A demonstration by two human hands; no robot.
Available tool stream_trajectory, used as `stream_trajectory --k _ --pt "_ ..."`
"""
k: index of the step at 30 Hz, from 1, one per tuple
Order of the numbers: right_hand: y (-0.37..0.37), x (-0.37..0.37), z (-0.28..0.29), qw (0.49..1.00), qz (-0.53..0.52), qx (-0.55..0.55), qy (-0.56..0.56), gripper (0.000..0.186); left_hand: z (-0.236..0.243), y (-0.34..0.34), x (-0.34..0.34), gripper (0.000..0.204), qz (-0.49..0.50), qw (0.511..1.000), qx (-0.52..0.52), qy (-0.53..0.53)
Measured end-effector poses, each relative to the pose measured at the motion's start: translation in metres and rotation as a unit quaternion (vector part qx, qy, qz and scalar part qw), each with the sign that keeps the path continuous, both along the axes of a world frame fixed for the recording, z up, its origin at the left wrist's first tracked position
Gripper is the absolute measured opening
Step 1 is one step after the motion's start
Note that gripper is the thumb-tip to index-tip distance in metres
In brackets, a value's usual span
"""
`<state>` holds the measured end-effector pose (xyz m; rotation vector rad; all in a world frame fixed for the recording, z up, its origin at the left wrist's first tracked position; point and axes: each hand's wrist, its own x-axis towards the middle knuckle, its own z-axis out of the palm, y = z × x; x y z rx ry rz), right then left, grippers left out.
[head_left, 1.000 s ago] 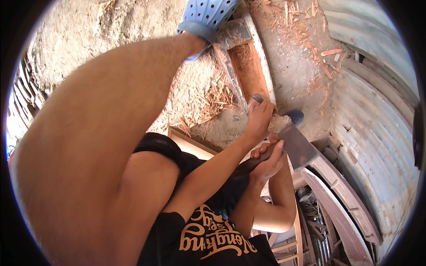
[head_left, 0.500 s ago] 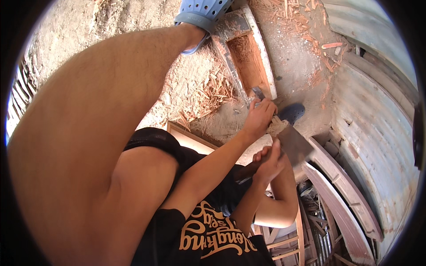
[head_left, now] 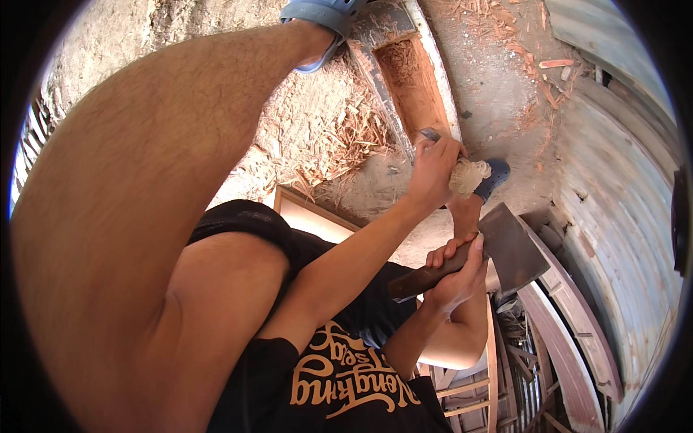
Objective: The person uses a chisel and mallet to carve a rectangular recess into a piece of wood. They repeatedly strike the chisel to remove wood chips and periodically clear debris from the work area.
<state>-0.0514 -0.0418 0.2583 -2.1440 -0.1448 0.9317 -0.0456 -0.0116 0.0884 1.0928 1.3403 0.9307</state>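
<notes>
My left hand [head_left: 433,173] is closed round a chisel whose metal blade [head_left: 431,134] points at the near end of a recess [head_left: 415,86] cut in a wooden piece [head_left: 450,108]. The chisel's pale, frayed handle end [head_left: 471,175] sticks out on the right of the fist. In my right hand [head_left: 458,274] is a mallet-like tool with a dark rectangular head [head_left: 512,249] and a dark handle [head_left: 426,279]. That head is apart from the chisel, below and to its right. Shavings lie inside the recess.
My foot in a blue clog [head_left: 317,22] is beside the wooden piece's far left edge; another clog [head_left: 494,177] is near the chisel handle. Wood chips [head_left: 346,137] cover the ground. Corrugated metal sheets [head_left: 613,180] and long boards [head_left: 570,310] stand at right.
The mallet-like tool has moved away from the chisel's handle end, right and downward in view. My left hand still grips the chisel near the recess. The view has shifted slightly.
</notes>
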Motion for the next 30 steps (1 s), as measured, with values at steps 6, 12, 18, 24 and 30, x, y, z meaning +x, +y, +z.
stream_trajectory --k 6,12,18,24,30 --pt "0.033 -0.007 0.016 0.999 -0.015 -0.008 0.039 0.033 0.001 0.015 -0.011 0.049 -0.004 0.999 -0.049 -0.007" --pt "0.040 -0.002 0.003 0.991 -0.060 0.100 -0.061 0.036 0.001 0.021 -0.014 0.039 -0.008 0.998 -0.058 0.022" --pt "0.030 0.002 -0.022 0.999 0.033 -0.002 -0.021 0.032 -0.002 0.015 -0.010 0.047 -0.028 0.998 -0.052 -0.019" --pt "0.035 -0.001 -0.022 0.993 0.084 -0.086 0.012 0.031 0.000 0.014 -0.012 0.038 -0.058 0.998 -0.012 0.025" --pt "0.010 -0.007 -0.037 0.985 0.079 -0.147 -0.031 0.038 -0.006 0.003 -0.006 0.021 -0.060 0.995 0.049 0.068"
